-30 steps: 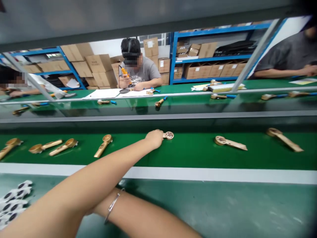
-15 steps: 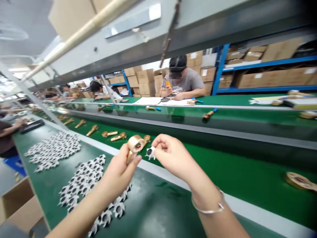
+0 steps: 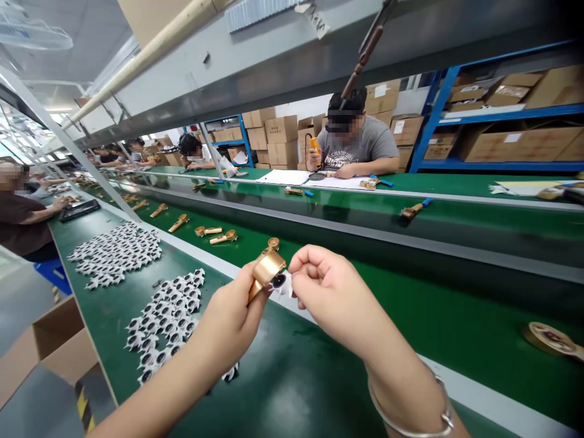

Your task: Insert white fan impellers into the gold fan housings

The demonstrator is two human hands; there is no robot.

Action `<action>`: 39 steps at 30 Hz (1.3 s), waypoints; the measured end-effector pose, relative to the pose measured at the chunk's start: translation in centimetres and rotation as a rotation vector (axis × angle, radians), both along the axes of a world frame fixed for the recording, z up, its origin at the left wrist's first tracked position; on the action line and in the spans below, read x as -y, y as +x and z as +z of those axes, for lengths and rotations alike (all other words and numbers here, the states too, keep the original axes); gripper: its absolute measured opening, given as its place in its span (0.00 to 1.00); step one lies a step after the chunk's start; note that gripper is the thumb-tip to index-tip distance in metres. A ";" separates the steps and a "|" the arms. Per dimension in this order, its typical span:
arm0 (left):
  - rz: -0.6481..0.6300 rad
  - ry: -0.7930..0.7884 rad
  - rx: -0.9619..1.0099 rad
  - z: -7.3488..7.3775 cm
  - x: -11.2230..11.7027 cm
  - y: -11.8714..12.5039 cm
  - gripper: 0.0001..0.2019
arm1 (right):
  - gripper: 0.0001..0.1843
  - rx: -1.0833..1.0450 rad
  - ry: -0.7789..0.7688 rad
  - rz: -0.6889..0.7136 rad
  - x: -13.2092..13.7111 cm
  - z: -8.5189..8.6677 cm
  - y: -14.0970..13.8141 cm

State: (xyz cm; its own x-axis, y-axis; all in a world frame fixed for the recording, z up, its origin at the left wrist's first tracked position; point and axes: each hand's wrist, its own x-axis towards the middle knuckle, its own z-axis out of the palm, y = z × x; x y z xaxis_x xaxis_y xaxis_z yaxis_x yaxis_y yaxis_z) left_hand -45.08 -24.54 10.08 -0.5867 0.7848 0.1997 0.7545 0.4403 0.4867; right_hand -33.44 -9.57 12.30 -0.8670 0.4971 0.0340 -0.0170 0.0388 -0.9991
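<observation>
Though partly hidden, the impeller (image 3: 283, 284) seemingly juts from the right grip (image 3: 332, 285).

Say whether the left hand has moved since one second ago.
Yes: the left hand has drawn back toward the body, from beyond the white strip to mostly its near side.

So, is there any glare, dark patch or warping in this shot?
Head view: pale glare on the smooth dark-green worktop near the bottom, and a bright highlight on the shiny gold round-headed piece in the bare left hand. Also in the head view: the top-right corner darkens, and the tan-gold round-headed part at the right edge seems stretched.
</observation>
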 end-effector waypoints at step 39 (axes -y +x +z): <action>-0.033 -0.420 -0.182 -7.1 -15.8 -9.3 0.17 | 0.17 0.426 0.439 0.350 5.6 -12.7 -9.0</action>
State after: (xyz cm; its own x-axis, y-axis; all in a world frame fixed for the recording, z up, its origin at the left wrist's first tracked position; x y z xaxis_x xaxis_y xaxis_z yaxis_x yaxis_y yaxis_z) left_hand -54.34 -8.74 3.02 -0.5447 0.8375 -0.0426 0.8282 0.5452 0.1297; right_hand -42.41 -15.14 -0.41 -0.9560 0.2046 -0.2103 0.2871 0.5035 -0.8149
